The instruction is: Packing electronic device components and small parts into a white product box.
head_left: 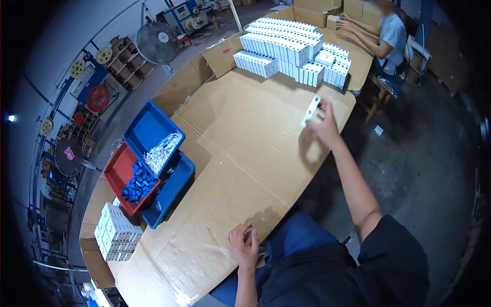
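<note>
My right hand is stretched out over the right side of the table and grips a slim white rectangular block with small dark marks along its face. The block is tilted and its shadow falls on the cardboard below. Beyond it stand rows of similar white blocks, piled several layers high. By the table's near edge my left hand is empty, its thumb apart from its loosely bent fingers.
Brown cardboard covers the table. At left a blue tray of white pieces overlaps a red tray of blue pieces and another blue tray. More white blocks stand near left. A co-worker sits far right.
</note>
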### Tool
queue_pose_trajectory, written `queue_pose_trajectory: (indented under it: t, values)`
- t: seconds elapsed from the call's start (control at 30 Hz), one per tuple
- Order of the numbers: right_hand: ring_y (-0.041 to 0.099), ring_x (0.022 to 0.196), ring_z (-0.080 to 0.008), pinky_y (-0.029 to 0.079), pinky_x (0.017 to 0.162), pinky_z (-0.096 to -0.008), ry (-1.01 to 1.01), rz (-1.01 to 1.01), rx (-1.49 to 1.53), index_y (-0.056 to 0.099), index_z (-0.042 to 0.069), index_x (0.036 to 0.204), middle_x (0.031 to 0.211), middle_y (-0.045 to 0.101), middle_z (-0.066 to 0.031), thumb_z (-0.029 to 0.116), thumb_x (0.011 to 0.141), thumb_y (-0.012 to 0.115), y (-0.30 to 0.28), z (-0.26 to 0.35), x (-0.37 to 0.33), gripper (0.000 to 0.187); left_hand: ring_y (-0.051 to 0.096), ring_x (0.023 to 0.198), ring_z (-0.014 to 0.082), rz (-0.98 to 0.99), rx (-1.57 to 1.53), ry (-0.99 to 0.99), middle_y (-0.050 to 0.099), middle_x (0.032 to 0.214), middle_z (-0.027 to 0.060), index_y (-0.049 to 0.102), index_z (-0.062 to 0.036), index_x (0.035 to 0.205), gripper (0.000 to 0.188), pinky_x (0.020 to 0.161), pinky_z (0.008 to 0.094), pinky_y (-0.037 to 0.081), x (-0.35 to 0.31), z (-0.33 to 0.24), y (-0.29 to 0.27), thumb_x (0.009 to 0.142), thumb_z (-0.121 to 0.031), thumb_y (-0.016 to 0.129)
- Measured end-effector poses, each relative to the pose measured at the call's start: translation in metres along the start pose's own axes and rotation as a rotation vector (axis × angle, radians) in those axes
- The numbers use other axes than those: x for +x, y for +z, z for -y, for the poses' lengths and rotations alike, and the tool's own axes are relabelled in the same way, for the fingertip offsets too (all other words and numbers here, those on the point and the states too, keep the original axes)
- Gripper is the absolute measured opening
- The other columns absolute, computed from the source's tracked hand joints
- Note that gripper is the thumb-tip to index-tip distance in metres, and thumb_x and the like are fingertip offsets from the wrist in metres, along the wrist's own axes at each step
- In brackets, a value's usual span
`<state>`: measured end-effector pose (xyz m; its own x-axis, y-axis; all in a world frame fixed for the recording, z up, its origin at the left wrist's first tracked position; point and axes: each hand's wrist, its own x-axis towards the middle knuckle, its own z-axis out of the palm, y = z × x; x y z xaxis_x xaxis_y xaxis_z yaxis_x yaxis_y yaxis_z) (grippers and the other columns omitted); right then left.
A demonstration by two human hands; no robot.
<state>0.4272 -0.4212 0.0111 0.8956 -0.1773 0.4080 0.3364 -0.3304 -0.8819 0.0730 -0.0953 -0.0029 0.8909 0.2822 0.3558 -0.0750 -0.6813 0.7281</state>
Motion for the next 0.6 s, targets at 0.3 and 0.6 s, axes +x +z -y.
queue_pose_trajectory:
  t: [0.3, 0.6]
  values:
    - [0.062, 0.119, -0.0334, 0.054, 0.099, -0.0424, -0.100, -0.187, -0.238, 0.039, 0.006, 0.153, 0.133, 0.054, -0.0217, 0.031, 0.069, 0.096, -0.002, -0.038, 0.222, 0.104, 0.063, 0.109, 0.0297, -0.041, 0.211, -0.037, 0.070, 0.109, 0.0089, 0.073, -0.0086, 0.109, 0.022, 0.101, 0.0438, 0.043, 0.015, -0.001, 0.012, 0.092, -0.022, 0.076]
    - [0.063, 0.123, -0.0347, 0.054, 0.100, -0.0420, -0.020, -0.170, -0.467, 0.038, 0.002, 0.156, 0.135, 0.061, -0.0217, 0.026, 0.075, 0.092, 0.015, -0.069, 0.289, 0.101, 0.063, 0.112, 0.0306, -0.036, 0.224, -0.091, 0.071, 0.111, 0.0092, 0.072, -0.0080, 0.108, 0.023, 0.103, 0.0447, 0.042, 0.019, -0.003, 0.021, 0.090, -0.022, 0.076]
